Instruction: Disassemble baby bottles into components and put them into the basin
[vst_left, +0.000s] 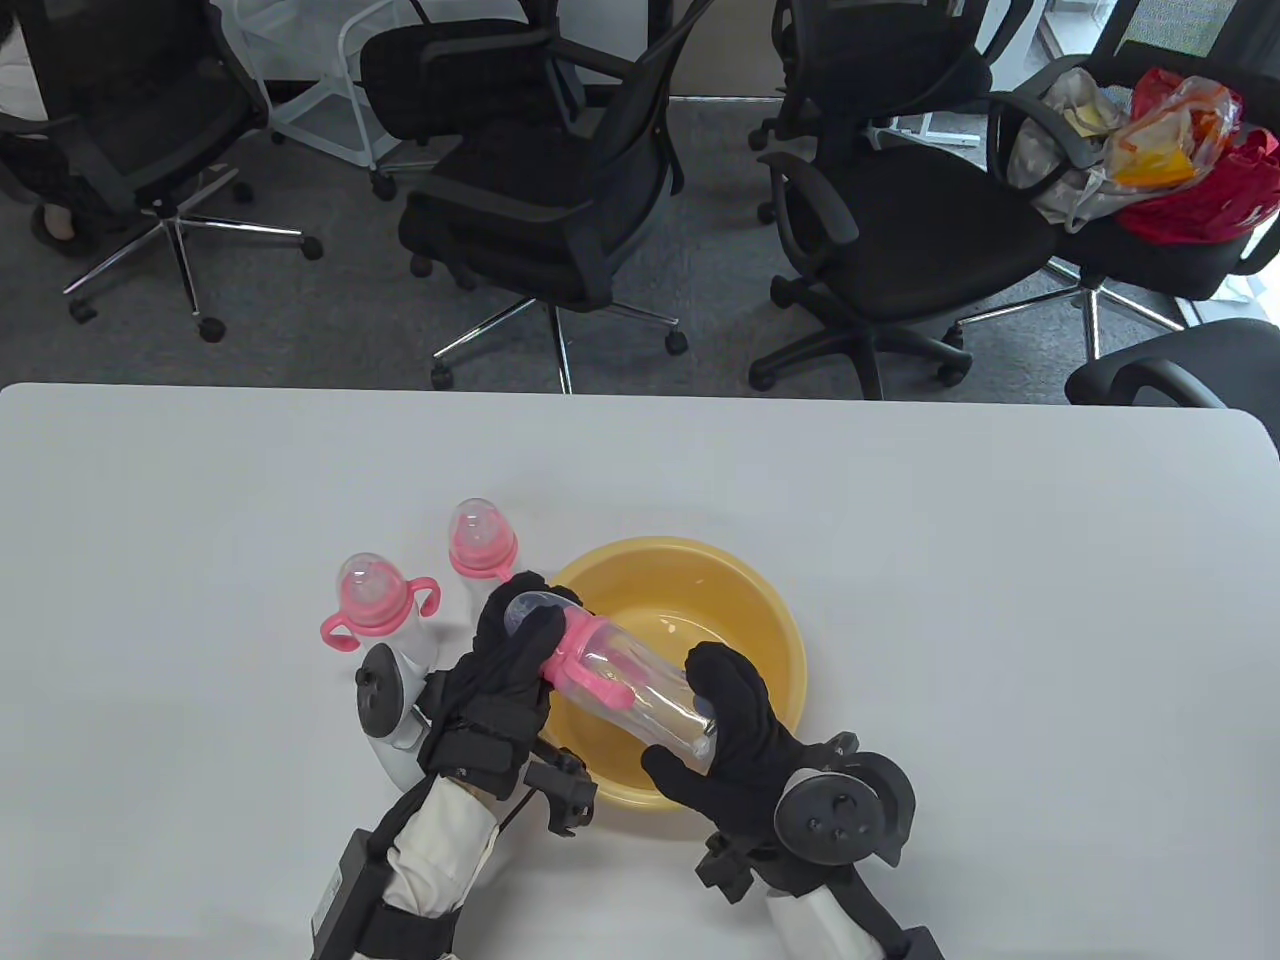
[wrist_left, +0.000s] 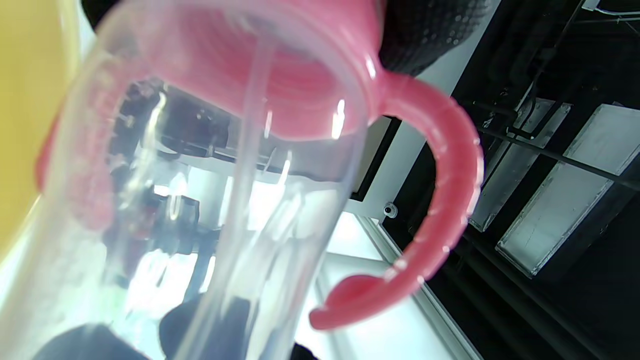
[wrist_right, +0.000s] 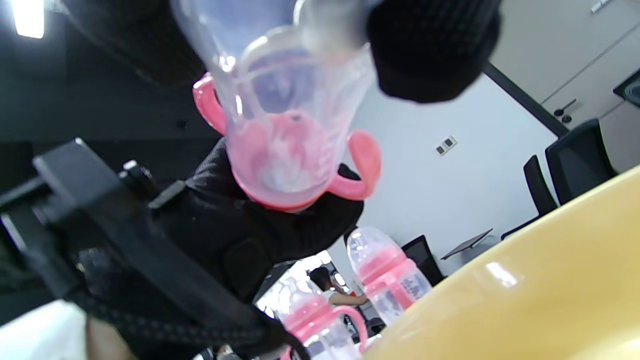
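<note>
Over the yellow basin near the table's front edge, open tabletop from 12 to 3 o'clock, held bottle lying with long axis 10-to-4, capped end at 10, left hand curled round cap and collar, right hand gripping base, two standing bottles at 10 o'clock.

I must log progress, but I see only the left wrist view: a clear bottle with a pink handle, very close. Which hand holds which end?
Observer: The left hand grips the cap end of the held bottle; the right hand grips its base.
Operator: Is it above the basin?
Observer: Yes, it lies tilted over the yellow basin.
Operator: Other bottles?
Observer: Two assembled bottles stand left of the basin.
</note>
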